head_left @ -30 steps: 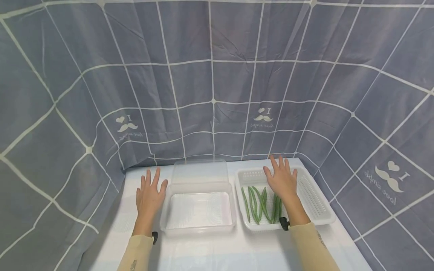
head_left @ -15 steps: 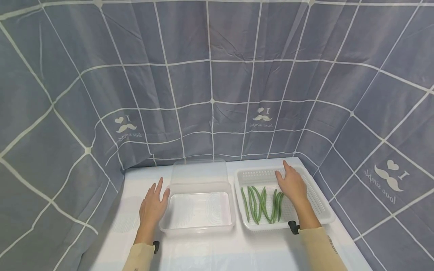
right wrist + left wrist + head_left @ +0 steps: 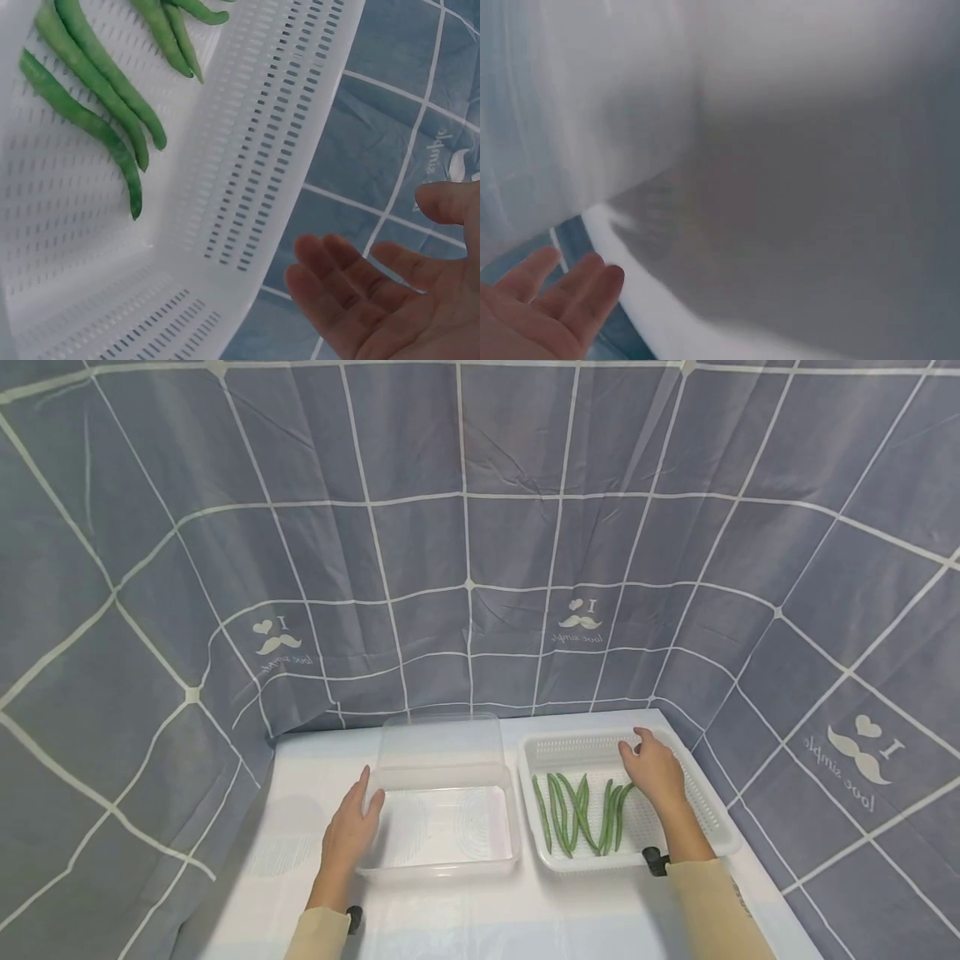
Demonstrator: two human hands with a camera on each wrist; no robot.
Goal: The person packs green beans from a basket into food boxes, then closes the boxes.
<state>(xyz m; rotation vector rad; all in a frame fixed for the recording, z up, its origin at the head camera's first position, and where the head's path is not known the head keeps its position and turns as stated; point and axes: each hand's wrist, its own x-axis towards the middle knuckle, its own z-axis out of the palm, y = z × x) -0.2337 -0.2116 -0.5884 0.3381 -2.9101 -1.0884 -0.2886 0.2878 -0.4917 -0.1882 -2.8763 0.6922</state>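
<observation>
A clear plastic box (image 3: 438, 866) stands on the table, its lid (image 3: 441, 739) raised or lying behind it. My left hand (image 3: 351, 835) is beside the box's left wall with fingers extended; whether it touches the wall I cannot tell. In the left wrist view several fingers (image 3: 592, 296) show below a pale translucent surface. To the right sits a white perforated basket (image 3: 705, 806) with several green beans (image 3: 564, 814) in its left half. Above the basket's right half hovers my right hand (image 3: 658, 777), fingers loosely bent and holding nothing. In the right wrist view this hand (image 3: 375, 300) appears apart from the beans (image 3: 97, 90).
A grey-blue checked curtain (image 3: 510, 543) hangs behind the table and along both sides. The pale cloth-covered table (image 3: 465, 918) extends in front of the box and basket.
My left hand has moved right and nearer to me, closer to the box. The right hand has shifted right, away from the beans, and its fingers have bent. Box, basket and beans have not moved.
</observation>
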